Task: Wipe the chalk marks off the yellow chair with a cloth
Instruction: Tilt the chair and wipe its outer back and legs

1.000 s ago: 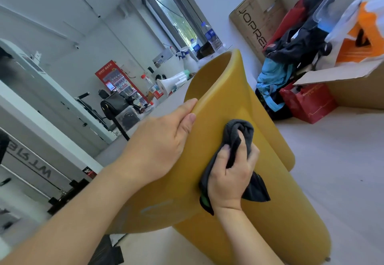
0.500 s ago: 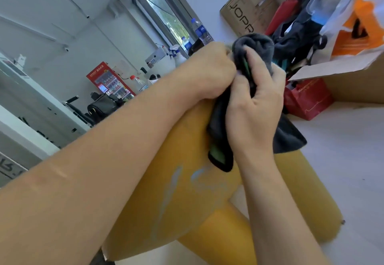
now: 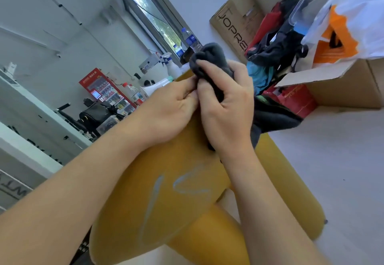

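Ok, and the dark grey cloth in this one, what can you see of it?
The dark grey, fleecy-looking cloth is bunched into a wad in the right hand, whose fingers curl round it. Its top pokes above them; a loose tail hangs behind the wrist. The left hand touches its edge with fingertips; a pinch cannot be confirmed. It sits over the yellow moulded chair, apart from the pale chalk marks lower on it.

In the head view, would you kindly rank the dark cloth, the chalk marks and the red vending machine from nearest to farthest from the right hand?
1. dark cloth: gripped in the right hand itself.
2. chalk marks: below the hand, on the yellow chair.
3. red vending machine: far back on the left, by the wall.
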Available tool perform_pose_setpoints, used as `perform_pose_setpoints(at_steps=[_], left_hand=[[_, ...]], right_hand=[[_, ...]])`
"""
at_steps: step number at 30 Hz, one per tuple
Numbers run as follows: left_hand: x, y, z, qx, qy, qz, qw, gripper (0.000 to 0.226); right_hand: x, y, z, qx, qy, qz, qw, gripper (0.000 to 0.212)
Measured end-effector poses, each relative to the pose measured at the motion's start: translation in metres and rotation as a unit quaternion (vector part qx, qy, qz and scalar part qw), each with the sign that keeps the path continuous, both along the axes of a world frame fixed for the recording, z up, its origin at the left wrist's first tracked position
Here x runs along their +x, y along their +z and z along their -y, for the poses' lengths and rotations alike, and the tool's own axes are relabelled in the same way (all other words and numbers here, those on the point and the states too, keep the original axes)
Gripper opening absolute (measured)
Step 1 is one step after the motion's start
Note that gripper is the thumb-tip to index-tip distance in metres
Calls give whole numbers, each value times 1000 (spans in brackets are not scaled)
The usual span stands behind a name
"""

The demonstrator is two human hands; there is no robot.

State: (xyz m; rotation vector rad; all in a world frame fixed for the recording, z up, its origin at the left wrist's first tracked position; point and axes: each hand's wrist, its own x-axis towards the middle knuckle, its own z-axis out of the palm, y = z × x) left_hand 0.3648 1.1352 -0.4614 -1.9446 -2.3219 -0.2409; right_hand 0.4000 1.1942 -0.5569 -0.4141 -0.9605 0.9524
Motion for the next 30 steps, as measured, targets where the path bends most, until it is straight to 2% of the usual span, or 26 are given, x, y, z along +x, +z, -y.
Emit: perform_pose_setpoints(at_steps=[2, 4, 6, 8, 10, 11, 13, 15, 17, 19, 21, 22, 24, 25, 27, 30], left_hand=[[1, 1, 2, -2, 12, -8, 1000, 46], [2, 2, 1, -6, 51, -42, 998, 46], [5, 3, 0, -13, 55, -60, 997, 46], [8, 4, 0, -6, 49, -60, 997, 46], [7, 3, 1, -5, 57, -51, 997, 46], [5, 2, -1, -3, 56, -48, 997, 46], [4, 0, -2, 2, 44, -39, 998, 43], [3, 0, -1, 18, 11, -12, 1000, 35], [4, 0, 2, 32, 3, 4, 999, 30], [5, -1, 2, 37, 38, -27, 998, 37], [8, -5, 4, 59, 63, -132, 987, 39], [12, -7, 6, 83, 40, -197, 976, 38], [22, -13, 12, 134, -69, -289, 945, 33], [25, -21, 15, 151, -121, -301, 934, 33], [35, -52, 23, 142, -172, -275, 935, 29], [47, -115, 29, 151, -94, -116, 977, 29]], right_hand=[[-13, -22, -10, -16, -18, -4, 1000, 30], [-32, -67, -6, -138, 14, 23, 990, 34], [-43, -105, 13, -268, 51, 112, 956, 38], [-41, -108, 25, -332, 142, 133, 923, 41], [-27, -83, 25, -317, 215, 75, 921, 42], [-16, -65, 23, -276, 215, 47, 936, 45], [8, -30, 23, -127, 158, 18, 979, 59], [19, -9, 26, 0, 131, -30, 991, 71], [15, -12, 24, -11, 139, -100, 985, 69], [-3, -38, 20, -111, 125, -132, 977, 62], [-20, -74, 25, -211, 116, -101, 965, 55], [-25, -92, 28, -243, 127, -73, 959, 53], [-24, -115, 24, -260, 162, 19, 952, 52], [-18, -119, 14, -247, 183, 73, 949, 52], [11, -112, -11, -207, 247, 165, 932, 49], [80, -91, -38, -103, 350, 232, 902, 48]])
